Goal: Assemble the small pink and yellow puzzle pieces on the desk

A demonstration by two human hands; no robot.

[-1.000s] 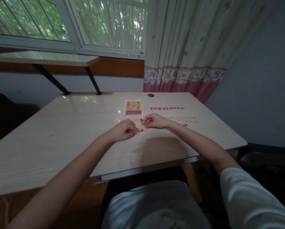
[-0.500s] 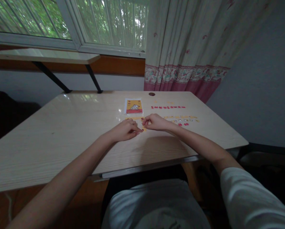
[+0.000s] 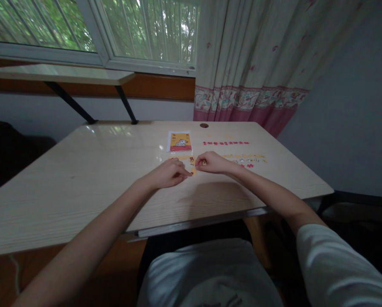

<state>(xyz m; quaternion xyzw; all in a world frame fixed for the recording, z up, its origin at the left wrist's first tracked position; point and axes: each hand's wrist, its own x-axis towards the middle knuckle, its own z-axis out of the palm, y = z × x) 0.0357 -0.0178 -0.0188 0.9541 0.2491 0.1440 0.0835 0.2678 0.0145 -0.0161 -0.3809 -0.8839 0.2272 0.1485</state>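
My left hand (image 3: 170,173) rests on the desk, its index finger stretched out onto a small yellow jigsaw piece (image 3: 194,172); the other fingers are loosely bent and grip nothing. My right hand (image 3: 213,162) is closed in a pinch just to the right, with a small yellowish jigsaw piece (image 3: 204,162) partly showing between its fingers. A strip of joined yellow pieces (image 3: 182,157) lies behind my left hand, with part of it hidden. Beyond stands the picture card (image 3: 180,141), lying flat, showing a white animal on yellow and red.
A row of red jigsaw pieces (image 3: 226,143) lies at the back right. Nearer are yellow pieces (image 3: 258,156), whitish pieces (image 3: 242,161) and red pieces (image 3: 250,166), partly behind my right arm. A raised shelf (image 3: 82,73) stands at the back left, and a curtain (image 3: 242,64) hangs behind the desk.
My right hand has moved slightly right, away from the left fingertip, and a yellowish piece now shows in its fingers. My left hand has stayed in place.
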